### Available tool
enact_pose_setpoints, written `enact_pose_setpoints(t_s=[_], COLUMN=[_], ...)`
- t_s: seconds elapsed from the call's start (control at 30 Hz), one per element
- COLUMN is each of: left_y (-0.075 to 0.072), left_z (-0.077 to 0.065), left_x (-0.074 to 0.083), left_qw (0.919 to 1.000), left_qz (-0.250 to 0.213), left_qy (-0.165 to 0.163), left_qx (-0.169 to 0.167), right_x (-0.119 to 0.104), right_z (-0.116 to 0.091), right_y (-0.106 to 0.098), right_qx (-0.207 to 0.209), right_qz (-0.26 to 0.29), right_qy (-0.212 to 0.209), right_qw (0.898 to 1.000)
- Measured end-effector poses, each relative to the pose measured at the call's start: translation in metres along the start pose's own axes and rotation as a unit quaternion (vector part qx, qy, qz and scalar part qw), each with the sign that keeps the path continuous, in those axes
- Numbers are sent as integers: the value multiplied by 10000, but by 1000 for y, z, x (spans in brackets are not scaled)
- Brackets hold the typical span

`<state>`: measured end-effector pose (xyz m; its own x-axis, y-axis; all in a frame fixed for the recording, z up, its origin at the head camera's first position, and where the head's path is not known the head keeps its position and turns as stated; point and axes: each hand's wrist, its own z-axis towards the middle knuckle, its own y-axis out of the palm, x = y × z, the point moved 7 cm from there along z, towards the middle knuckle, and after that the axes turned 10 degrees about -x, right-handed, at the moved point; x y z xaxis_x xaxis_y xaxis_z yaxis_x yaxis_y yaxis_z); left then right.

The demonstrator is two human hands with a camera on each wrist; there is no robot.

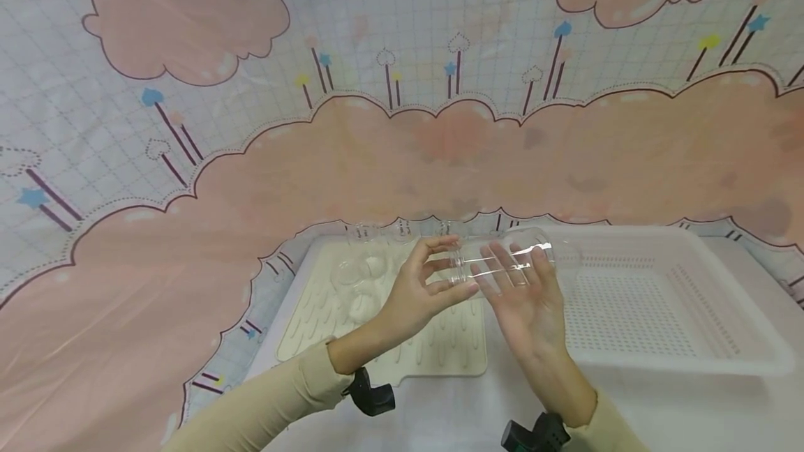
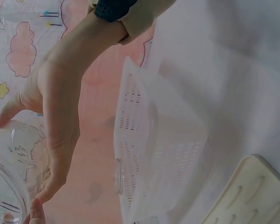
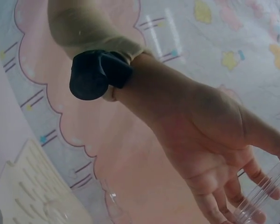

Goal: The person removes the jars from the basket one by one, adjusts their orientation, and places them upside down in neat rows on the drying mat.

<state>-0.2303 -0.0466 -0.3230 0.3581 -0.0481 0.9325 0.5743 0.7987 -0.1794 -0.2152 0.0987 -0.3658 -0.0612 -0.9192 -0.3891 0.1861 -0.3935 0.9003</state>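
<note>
A clear, ribbed-neck jar is held sideways above the table, between both hands. My left hand grips its neck end, fingers above and thumb below, in the head view. My right hand holds the body, palm turned up; its fingers show through the clear wall and the thumb lies over the base end. Part of the jar appears beside my left hand in the left wrist view. The ringed neck crosses the fingers of my right hand in the right wrist view.
A cream ribbed drying mat lies behind the forearms, with several clear containers on its left part and back edge. To the right stands a white perforated basket. A cloud-patterned cloth hangs behind the table.
</note>
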Motion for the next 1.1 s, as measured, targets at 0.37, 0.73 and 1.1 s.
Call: enact_pose_setpoints(t_s=[0.37, 0.73, 1.1], left_y=[-6, -34, -81], left_z=[-1, -9, -26], left_x=[2, 24, 32], left_qw=[9992, 9859, 9749], left_qz=[340, 1671, 2138], left_qy=[-173, 30, 135], left_qx=[-138, 109, 601], right_x=[2, 2, 4], right_z=[4, 15, 29], right_y=[-1, -4, -4], right_qx=[123, -44, 33], right_qz=[99, 149, -263], right_qy=[108, 253, 277], right_qw=[9998, 9996, 9993])
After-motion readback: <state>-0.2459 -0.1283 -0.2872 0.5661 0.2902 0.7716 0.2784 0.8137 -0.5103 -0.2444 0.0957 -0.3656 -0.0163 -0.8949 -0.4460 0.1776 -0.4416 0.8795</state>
